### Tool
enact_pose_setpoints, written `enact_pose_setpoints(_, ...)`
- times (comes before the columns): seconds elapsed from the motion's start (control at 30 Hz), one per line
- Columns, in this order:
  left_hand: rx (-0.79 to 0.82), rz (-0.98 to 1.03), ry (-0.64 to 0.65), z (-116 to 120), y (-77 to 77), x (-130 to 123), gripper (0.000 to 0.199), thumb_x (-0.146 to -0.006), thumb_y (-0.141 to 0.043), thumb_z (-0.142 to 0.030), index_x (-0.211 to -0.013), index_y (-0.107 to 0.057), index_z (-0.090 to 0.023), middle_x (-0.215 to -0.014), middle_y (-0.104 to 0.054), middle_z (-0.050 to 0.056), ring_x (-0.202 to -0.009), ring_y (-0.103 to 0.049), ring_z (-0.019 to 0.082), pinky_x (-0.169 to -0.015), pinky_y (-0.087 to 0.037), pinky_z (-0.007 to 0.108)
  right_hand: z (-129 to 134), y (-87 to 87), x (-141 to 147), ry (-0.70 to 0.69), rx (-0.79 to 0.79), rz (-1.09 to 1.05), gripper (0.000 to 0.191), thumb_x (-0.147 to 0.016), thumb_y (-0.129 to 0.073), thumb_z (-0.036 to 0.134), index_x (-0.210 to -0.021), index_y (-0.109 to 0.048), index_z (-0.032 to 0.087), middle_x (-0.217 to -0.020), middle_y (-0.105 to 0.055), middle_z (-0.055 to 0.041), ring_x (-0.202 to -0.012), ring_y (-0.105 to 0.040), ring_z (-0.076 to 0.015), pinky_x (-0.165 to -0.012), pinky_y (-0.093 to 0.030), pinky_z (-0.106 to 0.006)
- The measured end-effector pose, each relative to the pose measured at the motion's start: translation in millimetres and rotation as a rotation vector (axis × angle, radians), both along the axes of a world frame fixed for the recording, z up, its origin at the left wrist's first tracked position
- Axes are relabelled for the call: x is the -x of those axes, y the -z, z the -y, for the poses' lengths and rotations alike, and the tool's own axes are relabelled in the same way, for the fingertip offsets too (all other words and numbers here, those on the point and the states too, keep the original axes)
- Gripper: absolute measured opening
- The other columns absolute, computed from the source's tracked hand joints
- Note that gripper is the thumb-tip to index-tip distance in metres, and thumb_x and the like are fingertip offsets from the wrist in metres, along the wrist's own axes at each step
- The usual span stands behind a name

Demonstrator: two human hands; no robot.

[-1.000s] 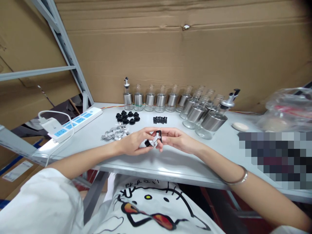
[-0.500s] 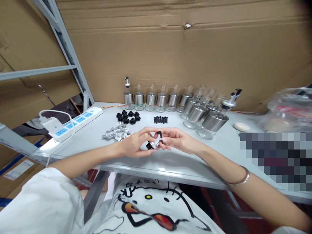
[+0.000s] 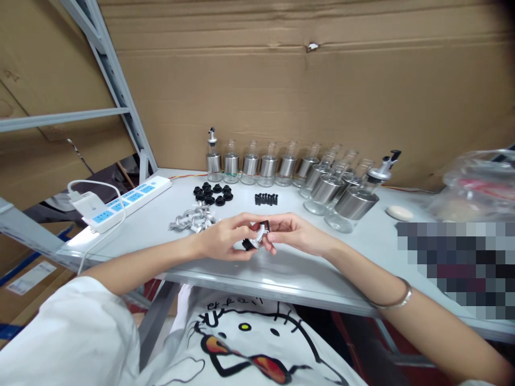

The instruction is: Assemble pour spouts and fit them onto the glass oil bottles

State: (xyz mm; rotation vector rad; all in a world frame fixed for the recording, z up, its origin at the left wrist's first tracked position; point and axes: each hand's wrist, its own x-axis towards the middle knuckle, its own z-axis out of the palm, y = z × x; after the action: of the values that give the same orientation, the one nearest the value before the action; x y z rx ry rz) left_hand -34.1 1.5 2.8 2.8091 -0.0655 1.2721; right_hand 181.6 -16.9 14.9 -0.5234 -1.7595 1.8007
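Note:
Near the table's front edge, my left hand (image 3: 225,236) grips a silver and black pourer top (image 3: 260,234), its black ribbed stopper pointing down and left. My right hand (image 3: 295,231) pinches the black lever end of the same pourer with thumb and fingers. Behind my left hand lies a pile of silver spout pieces (image 3: 193,219). Farther back are a cluster of black stoppers (image 3: 209,194) and a row of small black levers (image 3: 266,199).
Glass bottles with steel sleeves (image 3: 269,166) line the back; two carry pourers. A white power strip (image 3: 132,201) with cable lies left. At right are a pale oval object (image 3: 399,213) and a plastic bag (image 3: 462,187). A metal shelf frame (image 3: 116,80) stands left.
The black lever on the pourer sits at a different angle between my fingers, and my right fingertips have shifted slightly. The whole view has moved a little.

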Motion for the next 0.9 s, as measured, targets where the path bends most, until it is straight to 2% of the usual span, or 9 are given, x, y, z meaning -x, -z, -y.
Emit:
enact_pose_setpoints(0.1, 0.012, 0.016, -0.014, 1, -0.2, 0, 0.024, -0.081, -0.062, -0.017, -0.099, -0.047, -0.018, -0.120, -0.053, 0.016, -0.096, -0.062, 0.017, -0.076, -0.060, 0.030, 0, -1.5, 0, -0.027, 0.035, -0.046, 0.030, -0.083, -0.069, 0.033, -0.102, -0.066, 0.011, -0.076, -0.066, -0.0032, -0.064, -0.061, -0.0100, -0.067, -0.049, -0.025)
enact_pose_setpoints(0.27, 0.051, 0.015, 0.010, 2, 0.8, 2, 0.027, -0.081, -0.063, -0.019, -0.101, -0.046, -0.017, -0.124, -0.052, 0.017, -0.103, -0.061, 0.019, -0.078, -0.059, 0.031, -1, -1.1, -3, -0.109, 0.140, -0.096, 0.029, -0.084, -0.069, 0.032, -0.104, -0.065, 0.011, -0.084, -0.068, -0.0057, -0.075, -0.064, -0.0122, -0.077, -0.050, -0.028)
enact_pose_setpoints(0.5, 0.011, -0.011, 0.098, 7, 2.4, 1, 0.030, -0.084, -0.061, -0.022, -0.107, -0.043, -0.018, -0.124, -0.054, 0.019, -0.101, -0.063, 0.019, -0.078, -0.058, 0.032, -1, -0.9, -2, -0.149, 0.122, -0.017, 0.035, -0.074, -0.078, 0.033, -0.099, -0.070, 0.011, -0.081, -0.070, -0.0039, -0.072, -0.062, -0.0103, -0.075, -0.050, -0.024)
enact_pose_setpoints(0.73, 0.022, -0.079, 0.104, 11, 4.9, 0, 0.026, -0.084, -0.058, -0.020, -0.105, -0.044, -0.018, -0.126, -0.053, 0.020, -0.102, -0.063, 0.019, -0.079, -0.058, 0.032, -2, -0.1, -2, -0.112, 0.127, 0.036, 0.033, -0.065, -0.084, 0.032, -0.089, -0.073, 0.013, -0.076, -0.070, -0.0020, -0.066, -0.062, -0.0093, -0.067, -0.050, -0.021)
enact_pose_setpoints(0.9, 0.012, -0.123, 0.147, 12, 10.9, 0, 0.030, -0.083, -0.059, -0.021, -0.107, -0.043, -0.019, -0.130, -0.052, 0.021, -0.097, -0.065, 0.018, -0.079, -0.058, 0.033, 0, -0.4, -2, -0.135, 0.114, 0.105, 0.034, -0.058, -0.087, 0.026, -0.086, -0.071, 0.013, -0.082, -0.070, -0.0023, -0.074, -0.063, -0.0112, -0.070, -0.051, -0.023)
